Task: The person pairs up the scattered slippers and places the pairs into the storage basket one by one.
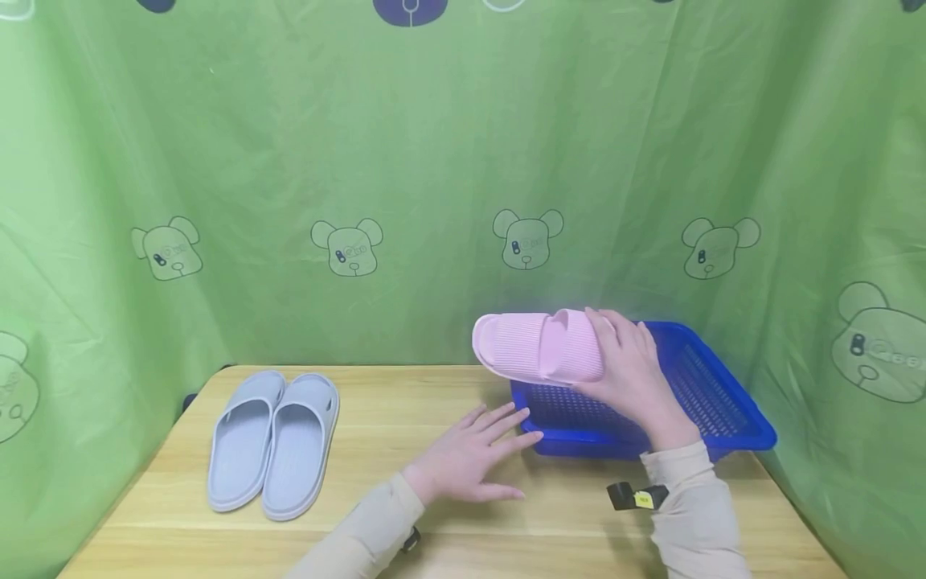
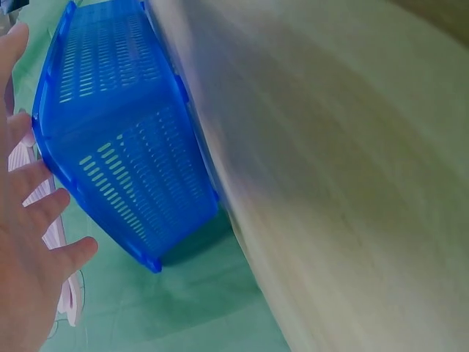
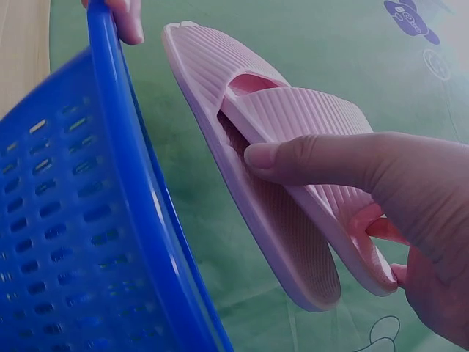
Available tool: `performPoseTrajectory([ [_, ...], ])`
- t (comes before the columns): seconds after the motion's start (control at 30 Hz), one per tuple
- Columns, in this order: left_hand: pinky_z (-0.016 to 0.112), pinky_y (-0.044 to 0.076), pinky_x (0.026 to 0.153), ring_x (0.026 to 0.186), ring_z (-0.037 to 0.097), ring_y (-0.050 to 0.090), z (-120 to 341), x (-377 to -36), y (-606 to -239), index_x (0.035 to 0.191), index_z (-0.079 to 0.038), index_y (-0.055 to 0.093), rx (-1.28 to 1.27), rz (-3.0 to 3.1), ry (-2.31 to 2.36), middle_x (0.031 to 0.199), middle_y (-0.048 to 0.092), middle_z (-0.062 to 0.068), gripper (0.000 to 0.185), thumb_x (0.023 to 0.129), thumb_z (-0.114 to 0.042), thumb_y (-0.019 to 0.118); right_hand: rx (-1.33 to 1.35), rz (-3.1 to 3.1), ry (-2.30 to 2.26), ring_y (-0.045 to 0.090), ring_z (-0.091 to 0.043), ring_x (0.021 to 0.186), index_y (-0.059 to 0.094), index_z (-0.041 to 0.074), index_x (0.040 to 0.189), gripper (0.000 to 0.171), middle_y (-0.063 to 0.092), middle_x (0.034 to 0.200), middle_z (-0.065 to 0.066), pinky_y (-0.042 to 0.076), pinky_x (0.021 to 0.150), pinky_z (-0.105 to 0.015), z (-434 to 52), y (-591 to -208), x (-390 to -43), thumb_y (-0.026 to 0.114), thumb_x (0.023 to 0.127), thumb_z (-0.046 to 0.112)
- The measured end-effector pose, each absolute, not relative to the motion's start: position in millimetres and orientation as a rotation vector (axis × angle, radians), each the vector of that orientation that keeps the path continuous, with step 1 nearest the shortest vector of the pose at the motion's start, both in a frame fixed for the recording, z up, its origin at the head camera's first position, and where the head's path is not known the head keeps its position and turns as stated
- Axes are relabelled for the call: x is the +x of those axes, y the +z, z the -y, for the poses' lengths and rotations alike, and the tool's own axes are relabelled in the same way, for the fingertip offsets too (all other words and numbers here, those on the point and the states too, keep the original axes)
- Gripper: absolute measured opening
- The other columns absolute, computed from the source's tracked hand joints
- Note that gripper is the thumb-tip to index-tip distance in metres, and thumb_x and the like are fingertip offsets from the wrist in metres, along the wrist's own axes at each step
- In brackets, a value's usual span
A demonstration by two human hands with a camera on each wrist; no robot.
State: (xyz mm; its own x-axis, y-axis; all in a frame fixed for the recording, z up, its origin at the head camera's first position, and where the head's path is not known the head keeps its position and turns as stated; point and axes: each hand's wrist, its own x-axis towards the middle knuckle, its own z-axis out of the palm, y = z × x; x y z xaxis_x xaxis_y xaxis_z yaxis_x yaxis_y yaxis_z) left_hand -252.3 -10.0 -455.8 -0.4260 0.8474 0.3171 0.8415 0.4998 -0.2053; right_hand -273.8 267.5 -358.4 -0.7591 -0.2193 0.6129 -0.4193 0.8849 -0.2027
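Observation:
Above the left part of a blue plastic basket (image 1: 593,445), my right hand (image 1: 631,376) grips a pair of pink ribbed slippers (image 1: 515,347). The right wrist view shows the two slippers fitted into one another, soles facing different ways, with the thumb (image 3: 311,160) lying across them and the other fingers partly hidden. My left hand (image 1: 470,452) is spread palm down, holding nothing, by the basket's near left corner. Its fingertips come up to the rim; whether they touch it I cannot tell.
A pair of grey slippers (image 1: 300,458) lies side by side on the left of the wooden table (image 1: 391,394). Behind and around the table hangs a green curtain (image 1: 434,145) printed with bear heads. The perforated basket stands at the table's right back.

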Motion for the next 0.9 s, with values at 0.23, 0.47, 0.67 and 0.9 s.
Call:
performPoseTrajectory([
  [0.23, 0.053, 0.027, 0.118, 0.149, 0.028, 0.026, 8, -253, -456, 0.156, -0.03, 0.018, -1.42, 2.363, -0.014, 0.162, 0.026, 0.009, 0.086, 0.087, -0.075, 0.045, 0.46, 2.459, 0.427, 0.037, -0.047, 0.129, 0.034, 0.007, 0.149, 0.114, 0.041, 0.142, -0.027, 0.016, 0.113, -0.071, -278, -358, -274, 0.094, 0.053, 0.025],
  [0.47, 0.052, 0.024, 0.119, 0.149, 0.027, 0.026, 7, -254, -455, 0.155, -0.029, 0.023, -1.422, 2.342, -0.027, 0.162, 0.025, 0.008, 0.085, 0.086, -0.074, 0.046, 0.468, 2.456, 0.4, 0.037, -0.047, 0.128, 0.035, 0.006, 0.147, 0.114, 0.042, 0.139, -0.028, 0.017, 0.112, -0.071, -290, -355, -274, 0.094, 0.051, 0.023],
  [0.67, 0.053, 0.026, 0.119, 0.149, 0.025, 0.027, 5, -254, -453, 0.153, -0.028, 0.028, -1.425, 2.338, -0.035, 0.159, 0.031, 0.009, 0.084, 0.086, -0.074, 0.048, 0.468, 2.457, 0.366, 0.038, -0.049, 0.126, 0.034, 0.005, 0.147, 0.115, 0.042, 0.137, -0.029, 0.017, 0.111, -0.072, -299, -350, -271, 0.094, 0.051, 0.022],
  [0.9, 0.052, 0.032, 0.116, 0.147, 0.023, 0.031, 4, -254, -450, 0.151, -0.028, 0.033, -1.413, 2.341, -0.062, 0.156, 0.036, 0.009, 0.082, 0.085, -0.075, 0.048, 0.481, 2.459, 0.322, 0.038, -0.049, 0.126, 0.035, 0.005, 0.147, 0.116, 0.042, 0.137, -0.03, 0.017, 0.111, -0.073, -306, -348, -272, 0.095, 0.049, 0.022],
])
